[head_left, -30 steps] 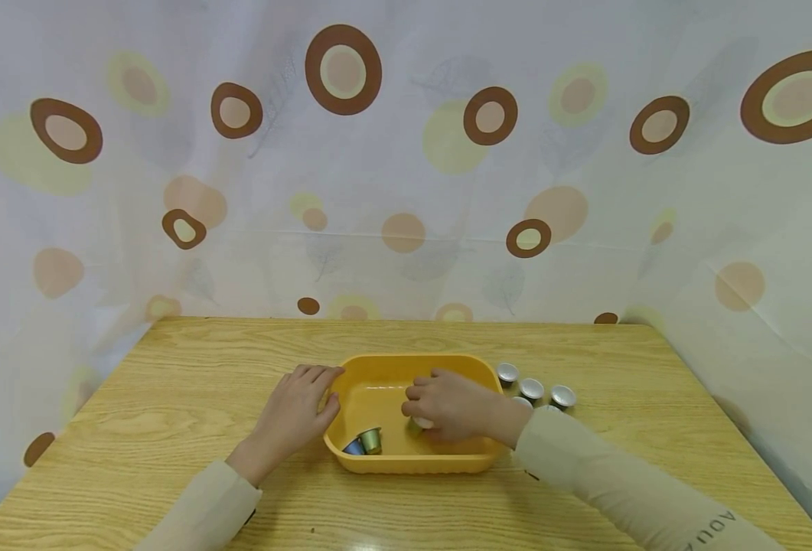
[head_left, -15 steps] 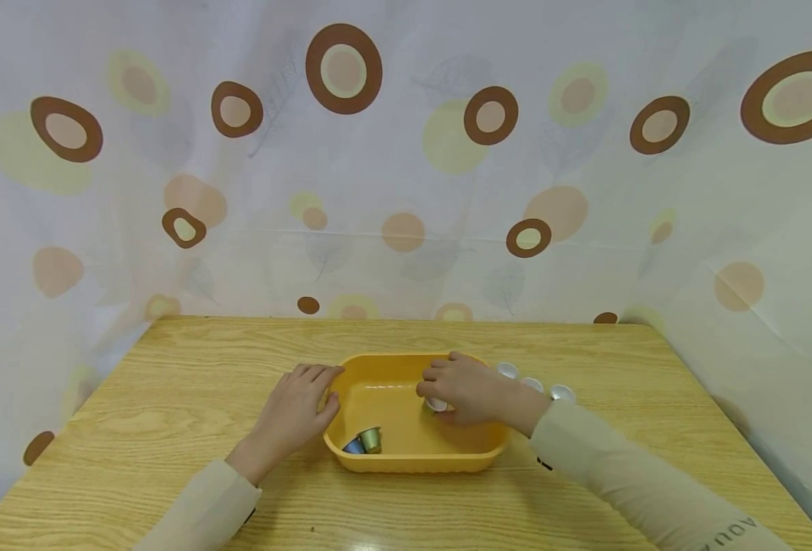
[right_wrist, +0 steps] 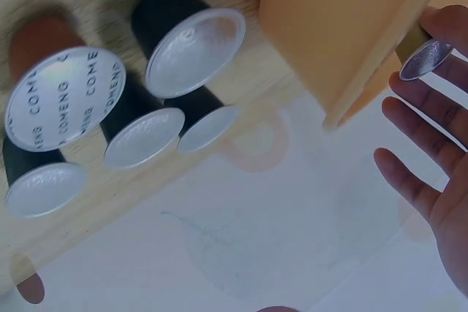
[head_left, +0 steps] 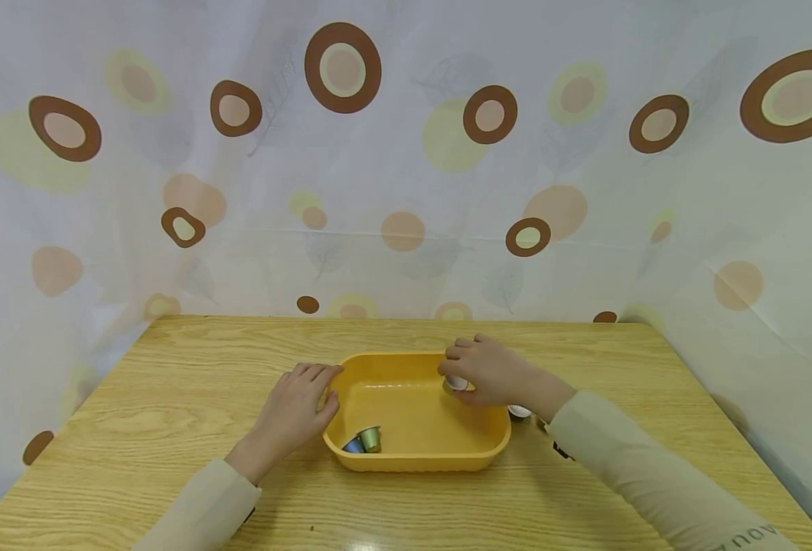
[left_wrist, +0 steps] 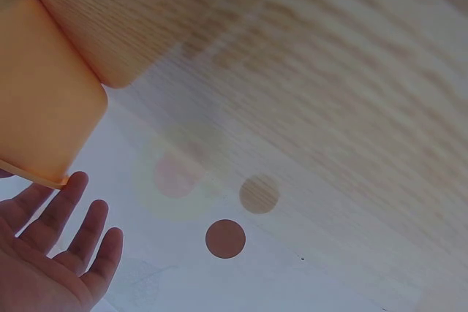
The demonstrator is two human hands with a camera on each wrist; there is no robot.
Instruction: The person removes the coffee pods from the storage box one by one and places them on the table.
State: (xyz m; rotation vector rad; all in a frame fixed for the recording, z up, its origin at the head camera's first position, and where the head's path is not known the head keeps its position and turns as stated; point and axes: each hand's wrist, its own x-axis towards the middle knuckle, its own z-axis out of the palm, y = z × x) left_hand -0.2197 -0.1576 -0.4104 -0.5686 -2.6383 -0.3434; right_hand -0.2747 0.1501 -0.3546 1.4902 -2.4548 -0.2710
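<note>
My left hand (head_left: 295, 405) rests at the left side of a yellow plastic tray (head_left: 419, 461), fingers loosely spread and tips touching its rim in the left wrist view. Over the tray's back right part, my right hand (head_left: 491, 373) pinches a greenish-gold coffee capsule (right_wrist: 428, 59) by thumb and fingertips, its silver lid facing sideways. The remaining fingers of that hand are extended. Inside the tray's front left corner lie a green coffee capsule (head_left: 370, 438) and a blue coffee capsule (head_left: 353, 446), side by side.
Several coffee capsules stand lid up right of the tray, mostly behind my right forearm in the head view. The right wrist view shows a brown capsule (right_wrist: 66, 100) with a lettered lid and a dark capsule (right_wrist: 194, 52) among them. A patterned curtain (head_left: 406, 153) surrounds the wooden table (head_left: 240, 344).
My right hand has moved from the tray's middle toward its back right corner, carrying the capsule. My left hand and the two capsules in the tray have stayed put.
</note>
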